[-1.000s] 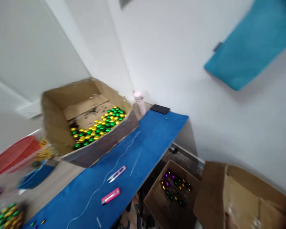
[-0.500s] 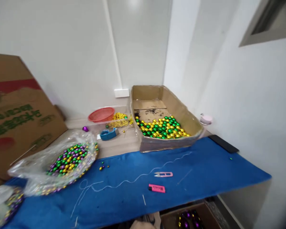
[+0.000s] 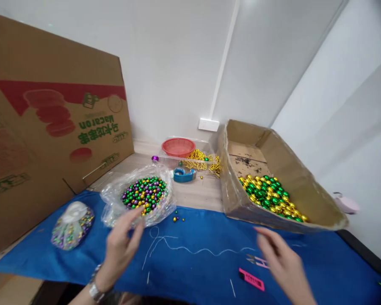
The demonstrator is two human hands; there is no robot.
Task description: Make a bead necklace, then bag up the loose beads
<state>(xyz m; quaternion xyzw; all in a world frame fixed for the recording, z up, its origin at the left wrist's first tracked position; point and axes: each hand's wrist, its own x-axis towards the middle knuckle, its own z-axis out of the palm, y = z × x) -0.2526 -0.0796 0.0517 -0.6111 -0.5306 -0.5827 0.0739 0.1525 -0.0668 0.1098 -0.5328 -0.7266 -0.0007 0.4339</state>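
My left hand (image 3: 122, 241), with a metal watch (image 3: 97, 284) at the wrist, hovers at the front edge of a clear plastic bag (image 3: 112, 203) of green, purple and gold beads (image 3: 146, 190). Its fingers are apart and hold nothing visible; I cannot tell whether a fingertip touches the beads. Over the right of the blue cloth (image 3: 190, 279), my right hand (image 3: 282, 262) is open and partly covers pink-handled thread snips (image 3: 257, 259). A pink lighter (image 3: 251, 279) lies beside that hand. Between the hands runs a wavy white string (image 3: 197, 251), looped at its left end.
A cardboard box (image 3: 305, 178) of green and gold beads (image 3: 269, 197) stands behind my right hand. Further back are a red basket (image 3: 178, 147) and blue tape dispenser (image 3: 183, 175). A tied bag of beads (image 3: 72, 226) sits left, before a tall carton (image 3: 60, 148).
The view has swung left, so the table's things sit further right. Both my hands have come up over the cloth, left toward the bead bag, right by the snips.
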